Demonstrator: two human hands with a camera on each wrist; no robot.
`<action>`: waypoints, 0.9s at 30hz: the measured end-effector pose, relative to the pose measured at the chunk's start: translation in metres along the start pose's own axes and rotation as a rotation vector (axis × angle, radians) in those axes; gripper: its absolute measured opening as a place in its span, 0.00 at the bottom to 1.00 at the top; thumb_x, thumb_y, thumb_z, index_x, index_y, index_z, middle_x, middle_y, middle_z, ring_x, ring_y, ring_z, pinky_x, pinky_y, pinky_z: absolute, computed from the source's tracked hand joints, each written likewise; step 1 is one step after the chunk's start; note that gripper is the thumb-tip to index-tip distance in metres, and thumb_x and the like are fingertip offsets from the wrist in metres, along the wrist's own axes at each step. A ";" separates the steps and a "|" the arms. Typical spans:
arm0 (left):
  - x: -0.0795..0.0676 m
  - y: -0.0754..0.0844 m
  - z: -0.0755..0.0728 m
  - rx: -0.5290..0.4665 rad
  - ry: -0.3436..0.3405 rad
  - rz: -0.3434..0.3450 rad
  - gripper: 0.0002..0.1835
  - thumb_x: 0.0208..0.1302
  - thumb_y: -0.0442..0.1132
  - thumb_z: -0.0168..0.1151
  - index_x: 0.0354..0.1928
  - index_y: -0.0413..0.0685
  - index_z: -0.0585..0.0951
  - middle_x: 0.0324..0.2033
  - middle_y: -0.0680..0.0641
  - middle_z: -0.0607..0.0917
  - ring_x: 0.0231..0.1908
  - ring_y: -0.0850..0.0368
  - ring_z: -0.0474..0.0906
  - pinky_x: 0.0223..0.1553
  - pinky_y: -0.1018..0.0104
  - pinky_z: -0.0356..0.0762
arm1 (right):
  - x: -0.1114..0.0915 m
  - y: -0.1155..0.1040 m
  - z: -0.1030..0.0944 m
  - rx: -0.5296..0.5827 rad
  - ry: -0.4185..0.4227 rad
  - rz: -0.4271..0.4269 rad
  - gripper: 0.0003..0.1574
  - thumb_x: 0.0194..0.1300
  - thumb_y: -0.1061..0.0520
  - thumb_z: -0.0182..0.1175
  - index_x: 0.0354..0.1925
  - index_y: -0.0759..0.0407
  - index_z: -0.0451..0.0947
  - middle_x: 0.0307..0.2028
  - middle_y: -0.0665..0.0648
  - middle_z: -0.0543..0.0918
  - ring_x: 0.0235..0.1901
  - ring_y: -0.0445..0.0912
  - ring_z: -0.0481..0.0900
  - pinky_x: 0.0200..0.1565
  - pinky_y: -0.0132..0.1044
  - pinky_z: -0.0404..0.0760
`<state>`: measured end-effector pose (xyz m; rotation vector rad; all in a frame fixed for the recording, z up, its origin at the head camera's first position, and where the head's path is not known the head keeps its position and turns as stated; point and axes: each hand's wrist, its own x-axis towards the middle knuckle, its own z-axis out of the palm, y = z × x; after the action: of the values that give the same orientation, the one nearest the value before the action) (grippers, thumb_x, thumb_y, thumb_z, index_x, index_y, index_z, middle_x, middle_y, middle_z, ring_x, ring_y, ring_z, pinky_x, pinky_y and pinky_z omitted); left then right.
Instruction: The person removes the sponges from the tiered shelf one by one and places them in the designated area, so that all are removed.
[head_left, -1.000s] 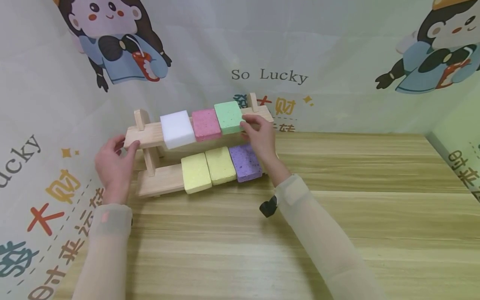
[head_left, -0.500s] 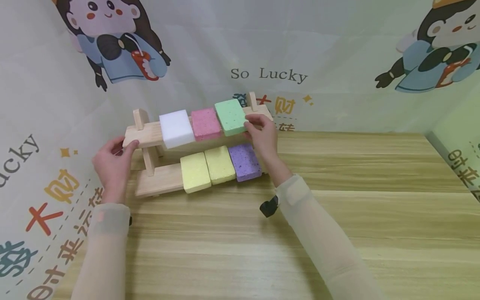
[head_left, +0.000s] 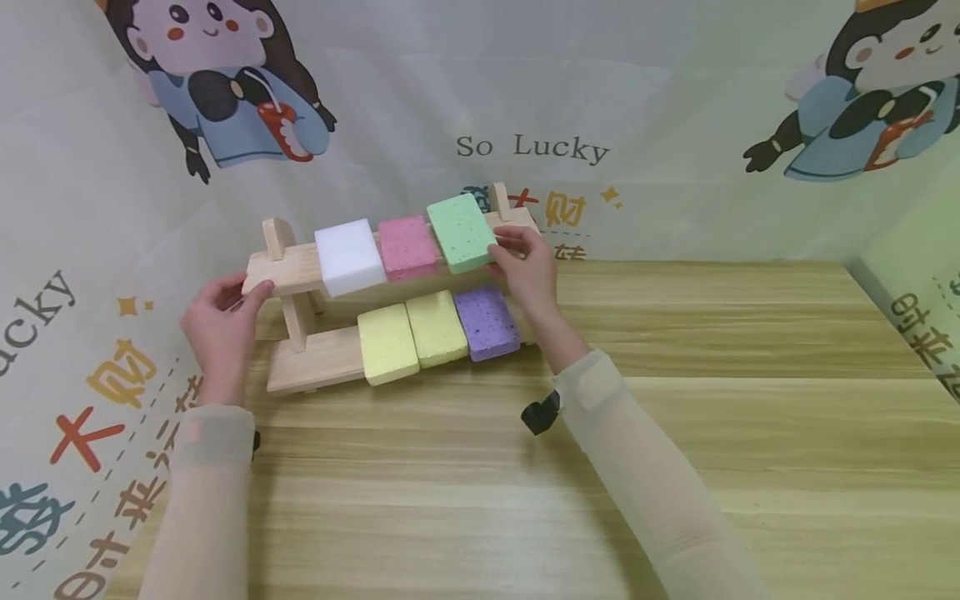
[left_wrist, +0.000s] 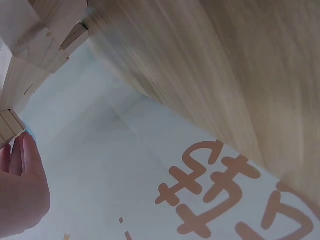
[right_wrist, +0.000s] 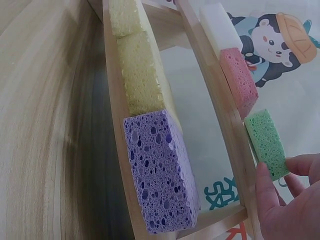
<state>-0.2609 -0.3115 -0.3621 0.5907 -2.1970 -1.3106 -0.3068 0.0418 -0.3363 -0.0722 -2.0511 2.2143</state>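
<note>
My right hand [head_left: 531, 275] pinches the right edge of a green sponge [head_left: 461, 232] at the two-tier wooden rack's upper shelf [head_left: 296, 268]. In the right wrist view, the green sponge [right_wrist: 266, 142] sits slightly askew, a small gap from the pink sponge [right_wrist: 239, 80]. My left hand [head_left: 222, 337] grips the left end of that shelf, thumb on top; in the left wrist view, fingers meet the board's end [left_wrist: 9, 126]. A white block-shaped sponge [head_left: 349, 258] lies left of the pink one. The lower shelf [head_left: 318, 360] bears two yellow sponges [head_left: 387, 343] and a purple sponge [head_left: 486, 322].
The rack stands on a wood-grain table [head_left: 420, 483], near a printed white cloth backdrop [head_left: 405, 92]. Small upright posts [head_left: 275, 237] rise near the upper shelf's ends. The cloth also runs along the left side.
The green sponge has shifted a little right, away from the pink one, and tilted in my right hand. My left hand keeps its grip on the shelf end. The view drifts slightly.
</note>
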 end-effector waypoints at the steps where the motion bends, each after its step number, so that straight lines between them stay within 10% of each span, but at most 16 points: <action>1: 0.000 0.000 0.000 -0.012 0.002 -0.006 0.27 0.60 0.53 0.72 0.57 0.48 0.83 0.58 0.43 0.84 0.48 0.68 0.82 0.55 0.74 0.80 | 0.000 0.000 -0.001 0.007 -0.004 0.000 0.20 0.67 0.66 0.62 0.57 0.63 0.77 0.56 0.63 0.81 0.48 0.51 0.83 0.46 0.33 0.87; 27: 0.004 -0.001 0.000 -0.014 -0.018 -0.052 0.28 0.59 0.56 0.71 0.60 0.56 0.82 0.60 0.47 0.83 0.47 0.73 0.80 0.54 0.77 0.79 | 0.000 -0.001 -0.018 0.031 0.021 0.030 0.19 0.68 0.66 0.61 0.57 0.62 0.77 0.57 0.63 0.81 0.41 0.45 0.82 0.46 0.32 0.87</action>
<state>-0.2638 -0.3141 -0.3619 0.6373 -2.1987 -1.3617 -0.3043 0.0598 -0.3363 -0.1227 -2.0172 2.2523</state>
